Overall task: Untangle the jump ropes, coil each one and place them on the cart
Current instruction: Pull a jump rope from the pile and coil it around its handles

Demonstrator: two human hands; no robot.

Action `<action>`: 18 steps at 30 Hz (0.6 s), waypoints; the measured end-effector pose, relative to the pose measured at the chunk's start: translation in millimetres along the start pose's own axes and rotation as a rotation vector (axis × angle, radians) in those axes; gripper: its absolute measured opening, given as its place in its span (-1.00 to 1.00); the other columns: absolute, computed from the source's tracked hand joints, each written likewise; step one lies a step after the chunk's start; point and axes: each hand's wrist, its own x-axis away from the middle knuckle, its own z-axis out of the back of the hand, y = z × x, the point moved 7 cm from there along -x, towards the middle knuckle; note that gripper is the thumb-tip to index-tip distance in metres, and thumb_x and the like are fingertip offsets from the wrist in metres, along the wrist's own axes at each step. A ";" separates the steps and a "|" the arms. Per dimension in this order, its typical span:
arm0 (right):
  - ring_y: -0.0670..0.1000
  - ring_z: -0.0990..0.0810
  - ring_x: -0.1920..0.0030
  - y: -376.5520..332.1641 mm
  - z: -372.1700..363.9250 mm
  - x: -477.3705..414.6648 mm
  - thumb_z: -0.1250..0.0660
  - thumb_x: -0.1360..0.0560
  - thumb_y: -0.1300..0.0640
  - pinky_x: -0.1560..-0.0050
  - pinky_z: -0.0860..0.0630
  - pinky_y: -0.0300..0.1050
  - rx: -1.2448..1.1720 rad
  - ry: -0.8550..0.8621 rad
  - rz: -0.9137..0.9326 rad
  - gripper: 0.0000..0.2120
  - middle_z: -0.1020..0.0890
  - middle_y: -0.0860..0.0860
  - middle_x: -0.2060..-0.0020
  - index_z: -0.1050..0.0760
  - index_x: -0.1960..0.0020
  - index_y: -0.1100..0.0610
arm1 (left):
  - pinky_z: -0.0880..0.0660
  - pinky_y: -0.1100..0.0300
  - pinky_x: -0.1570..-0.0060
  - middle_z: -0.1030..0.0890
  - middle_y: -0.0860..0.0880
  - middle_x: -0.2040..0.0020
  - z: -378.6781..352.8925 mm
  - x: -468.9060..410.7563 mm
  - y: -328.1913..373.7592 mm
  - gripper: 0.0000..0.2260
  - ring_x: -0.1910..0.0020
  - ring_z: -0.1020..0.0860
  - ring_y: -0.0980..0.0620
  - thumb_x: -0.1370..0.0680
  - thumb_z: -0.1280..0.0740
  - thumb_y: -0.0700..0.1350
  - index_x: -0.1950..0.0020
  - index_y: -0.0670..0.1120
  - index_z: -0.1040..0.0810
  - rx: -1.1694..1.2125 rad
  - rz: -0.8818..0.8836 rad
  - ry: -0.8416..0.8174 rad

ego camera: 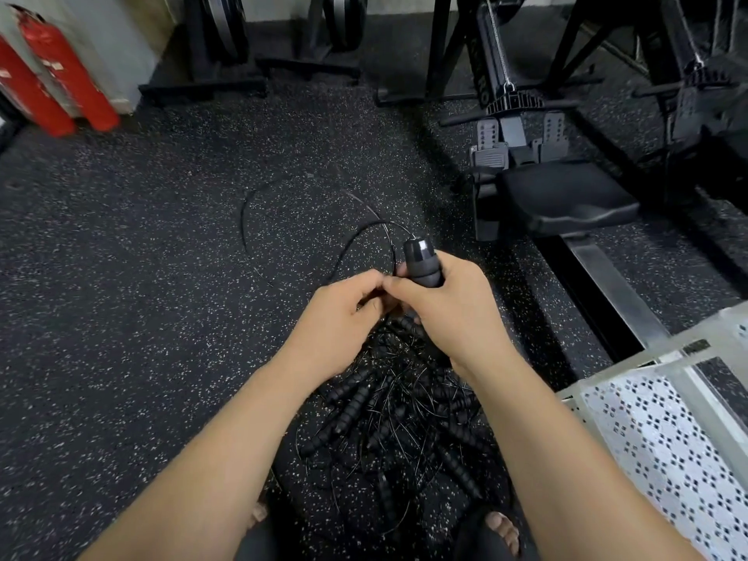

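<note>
Blurred and cut off at far left, red fire extinguishers (60, 74). Centre, over a tangled pile of jump ropes (396, 423) on the floor (141, 277), partly hidden by forearms: left hand (340, 313) curled, pinching thin cord (384, 223), fingertips hidden; right hand (453, 305) gripping black handle (421, 261). Cropped at lower right, white cart (664, 439).

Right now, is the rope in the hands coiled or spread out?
Spread out: from the handle in the right hand, the cord runs in one wide loose loop above the floor toward the left hand.
</note>
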 end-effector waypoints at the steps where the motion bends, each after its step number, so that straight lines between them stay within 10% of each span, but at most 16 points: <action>1: 0.05 -0.57 0.29 -0.7 1.3 -0.1 -0.55 -0.40 -0.06 0.07 -0.64 0.33 0.009 0.007 0.008 -0.85 -0.67 -0.03 0.34 -0.62 0.11 -0.06 | -0.32 0.23 0.41 -0.62 0.16 0.30 -1.0 -0.1 0.8 -0.76 0.44 -0.37 0.17 -0.69 -0.28 -0.17 -0.12 0.16 -0.64 0.013 0.000 0.005; 6: 0.04 -0.59 0.31 -6.7 8.4 3.4 -0.57 -0.45 0.07 0.16 -0.67 0.22 -0.088 0.053 -0.015 -0.87 -0.70 0.04 0.32 -0.62 0.13 0.02 | -0.63 0.00 0.03 -0.74 0.19 0.11 -13.4 -6.1 -8.4 -0.96 0.18 -0.63 0.11 -0.62 -0.48 0.13 -0.06 0.25 -0.70 0.084 0.057 -0.028; 18: -0.01 -0.63 0.30 -33.7 45.9 6.5 -0.54 -0.54 0.32 0.30 -0.54 -0.14 -0.604 0.174 -0.043 -0.81 -0.64 0.07 0.26 -0.53 0.03 0.16 | -0.57 0.12 0.03 -0.72 0.17 0.07 -11.0 -5.9 -30.2 -0.77 0.16 -0.65 0.10 -0.62 -0.41 0.26 -0.12 0.19 -0.75 -0.252 0.171 -0.132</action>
